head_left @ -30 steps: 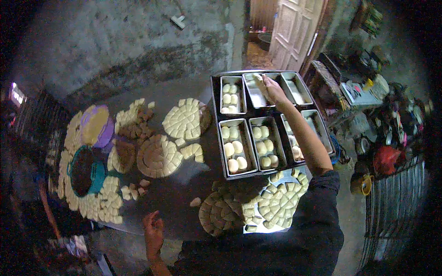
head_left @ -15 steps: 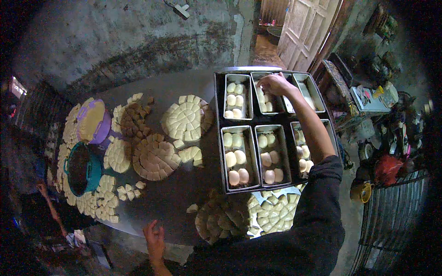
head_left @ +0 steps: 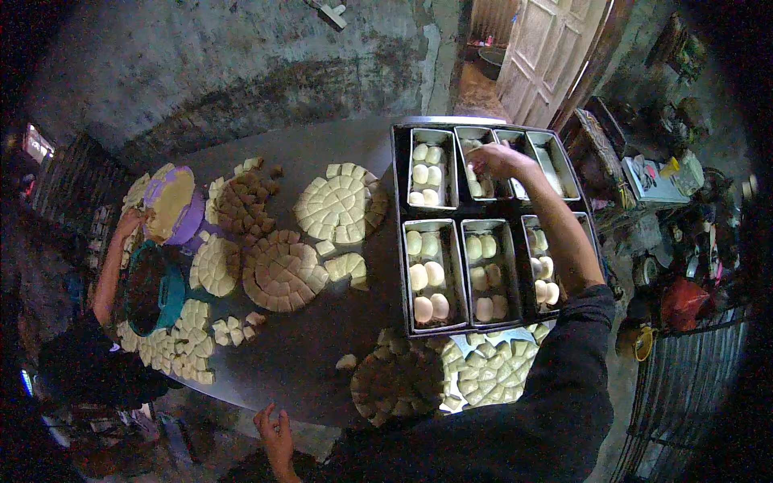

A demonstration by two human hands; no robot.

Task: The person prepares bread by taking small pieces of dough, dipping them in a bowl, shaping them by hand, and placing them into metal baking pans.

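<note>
Over the second loaf tin point(head_left: 493, 193) of the back row, my right hand point(head_left: 503, 161) has its fingers bent down among pale dough balls point(head_left: 481, 188). The fingertips are partly hidden, so a grip on any ball cannot be made out. My left hand point(head_left: 275, 433) hovers by the table's front edge, fingers loosely curled and apart, holding nothing. The loaf tins stand in two rows on a dark tray point(head_left: 448, 213); several contain paired dough balls, while a back-right tin point(head_left: 554, 165) shows a bare bottom.
Rounds of cut dough point(head_left: 341, 204) and darker cut dough point(head_left: 283, 270) spread leftward across the table point(head_left: 322, 354). A purple basin point(head_left: 191, 219) and a teal basket point(head_left: 171, 294) stand there. A co-worker's hand point(head_left: 134, 220) touches the basin. More cut dough point(head_left: 488, 374) lies before the tray.
My right hand has shifted slightly nearer within the same tin. At the left, the co-worker's arm has come up to the purple basin. The whole view has shifted a little.
</note>
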